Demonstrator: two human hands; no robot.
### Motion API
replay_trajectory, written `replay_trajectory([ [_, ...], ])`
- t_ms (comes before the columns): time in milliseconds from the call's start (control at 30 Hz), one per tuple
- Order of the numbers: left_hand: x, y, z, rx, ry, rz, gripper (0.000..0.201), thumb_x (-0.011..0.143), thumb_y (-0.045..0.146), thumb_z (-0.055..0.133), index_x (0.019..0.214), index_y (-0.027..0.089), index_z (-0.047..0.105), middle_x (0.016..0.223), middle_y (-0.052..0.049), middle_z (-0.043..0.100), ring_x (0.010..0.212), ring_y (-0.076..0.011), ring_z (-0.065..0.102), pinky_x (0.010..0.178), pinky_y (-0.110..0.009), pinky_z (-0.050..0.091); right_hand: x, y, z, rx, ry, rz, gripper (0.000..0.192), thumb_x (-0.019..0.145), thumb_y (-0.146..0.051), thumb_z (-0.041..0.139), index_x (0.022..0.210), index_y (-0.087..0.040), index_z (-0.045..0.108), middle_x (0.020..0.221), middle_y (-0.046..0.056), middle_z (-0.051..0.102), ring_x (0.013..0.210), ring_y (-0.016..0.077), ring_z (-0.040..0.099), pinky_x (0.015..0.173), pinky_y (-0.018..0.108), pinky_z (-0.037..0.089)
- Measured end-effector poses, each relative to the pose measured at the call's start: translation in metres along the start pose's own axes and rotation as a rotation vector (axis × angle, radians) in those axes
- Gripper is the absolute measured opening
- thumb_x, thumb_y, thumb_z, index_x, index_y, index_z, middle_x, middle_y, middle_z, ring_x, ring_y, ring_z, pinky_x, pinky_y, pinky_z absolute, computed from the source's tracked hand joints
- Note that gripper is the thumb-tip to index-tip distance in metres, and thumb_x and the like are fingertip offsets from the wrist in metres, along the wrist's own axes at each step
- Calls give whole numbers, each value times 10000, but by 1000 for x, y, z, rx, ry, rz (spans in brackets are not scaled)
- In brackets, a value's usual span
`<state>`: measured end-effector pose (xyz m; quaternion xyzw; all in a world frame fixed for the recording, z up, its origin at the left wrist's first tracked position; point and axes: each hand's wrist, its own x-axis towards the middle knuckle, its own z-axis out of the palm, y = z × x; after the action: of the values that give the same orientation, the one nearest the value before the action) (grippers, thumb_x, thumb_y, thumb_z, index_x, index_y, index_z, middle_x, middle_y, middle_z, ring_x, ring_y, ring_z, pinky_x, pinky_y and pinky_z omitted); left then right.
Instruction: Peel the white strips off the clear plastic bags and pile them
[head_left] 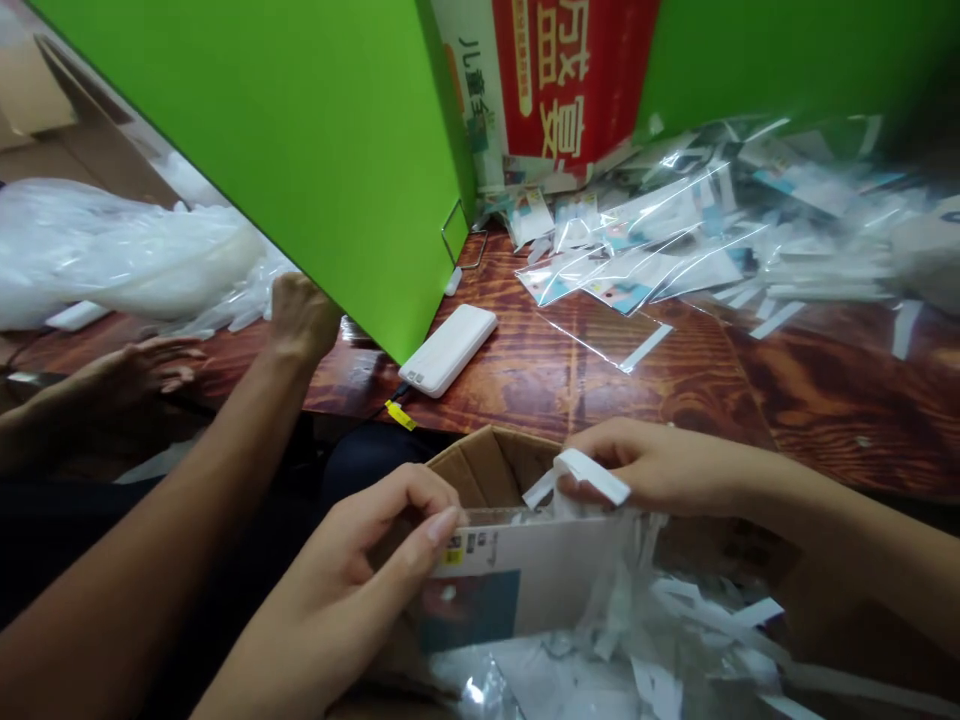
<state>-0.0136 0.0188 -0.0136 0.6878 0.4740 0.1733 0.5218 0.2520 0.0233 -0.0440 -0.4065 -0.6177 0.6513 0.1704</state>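
My left hand pinches the top left corner of a clear plastic bag with a printed card inside; the card is white with a blue picture panel. My right hand is closed at the bag's upper right, with a curled white paper strip at its fingers. The fingertips there are partly hidden behind the strip. Both hands are over an open cardboard box. Below them lies a loose heap of clear bags and white strips.
Another person's forearm and hands reach in from the left, near white plastic bags. On the wooden table are a white power bank, a tall green panel, a red printed box and a pile of bagged cards.
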Motion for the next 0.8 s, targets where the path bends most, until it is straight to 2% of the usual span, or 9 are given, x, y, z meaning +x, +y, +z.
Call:
replay_trajectory([
  [67,-1,-4,-1,-35,44,-31,303,902,493,552,794,212,582,757,22,582,628,-125,588,531,-180,546,0,0,-1,-63,-4,12,223,838,-351,554,747,-151,586,699,-18,541,641,119,487,592,216,379],
  [200,-1,-8,-1,-70,216,-90,357,857,567,592,800,218,543,634,54,571,515,-107,572,442,-150,514,-1,-1,-3,-73,25,7,242,844,-347,510,809,-144,638,806,17,607,742,153,540,669,244,419],
  [300,1,-7,2,-65,295,-107,375,817,583,631,807,221,537,581,70,568,450,-97,573,396,-130,480,-4,-2,-5,-31,52,-41,342,882,-445,504,861,-146,668,903,35,632,857,180,564,764,263,435],
  [367,2,-7,4,-51,329,-114,366,799,571,652,800,222,540,559,78,563,424,-93,571,386,-128,475,-6,-3,-6,-17,23,-44,388,881,-513,537,872,-149,673,884,25,628,839,173,567,739,250,438],
  [433,4,-8,4,-33,332,-115,344,801,552,654,802,225,546,559,80,567,419,-93,573,388,-132,481,-7,-2,-7,2,-66,-33,363,852,-501,606,874,-145,670,839,12,622,782,157,572,688,232,440],
  [567,5,-9,4,-25,300,-120,305,829,525,636,827,230,556,603,69,583,464,-100,594,402,-130,492,-7,0,-5,-107,-231,-7,237,835,-290,650,976,-104,689,894,37,676,791,163,609,702,223,457],
  [667,4,-7,4,-42,277,-123,309,835,531,629,836,231,557,638,61,582,506,-114,613,446,-156,535,-8,0,-4,-264,-254,-6,235,840,-155,634,1052,-79,700,970,61,707,850,169,631,742,208,458],
  [800,4,-4,5,-35,242,-111,340,828,557,632,828,226,552,644,58,561,515,-120,601,447,-173,541,-7,-2,-3,-351,-276,-3,245,835,-101,643,1072,-83,703,988,56,718,883,171,645,753,197,453],
])
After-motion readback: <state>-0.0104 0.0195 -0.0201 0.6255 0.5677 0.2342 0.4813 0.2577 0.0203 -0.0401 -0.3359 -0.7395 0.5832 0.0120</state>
